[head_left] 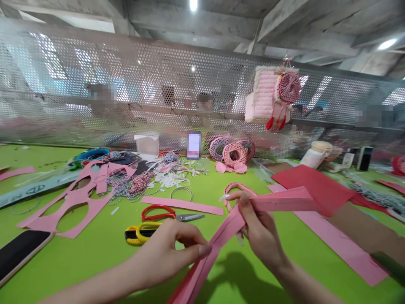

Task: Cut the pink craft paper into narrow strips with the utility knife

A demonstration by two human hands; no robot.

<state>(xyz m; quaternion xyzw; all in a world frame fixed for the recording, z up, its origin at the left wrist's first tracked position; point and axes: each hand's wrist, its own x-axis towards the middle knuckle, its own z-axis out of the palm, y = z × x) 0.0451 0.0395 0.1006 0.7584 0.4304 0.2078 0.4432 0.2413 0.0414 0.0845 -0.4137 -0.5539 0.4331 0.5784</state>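
A long pink strip (227, 228) with a crease along its length runs between my hands. One end hangs toward the bottom edge, and the other sticks out to the right. My left hand (174, 249) pinches its lower stretch between thumb and finger. My right hand (261, 234) is closed on the strip where it bends. Behind the right fingers shows a pink-wrapped ring (236, 185); whether they touch it I cannot tell. Beyond my left hand lie red-handled scissors (172, 214), a yellow-handled cutting tool (139, 234), a flat pink strip (186, 204) and a bare metal ring (190, 192).
Pink cut-out sheets (74, 198), cord and paper scraps (172, 179) cover the left. A phone (25, 251) lies at the near left, and another (193, 145) stands by the mesh panel (152, 63). Woven rings (234, 155) stand behind; red sheets (313, 185) lie right.
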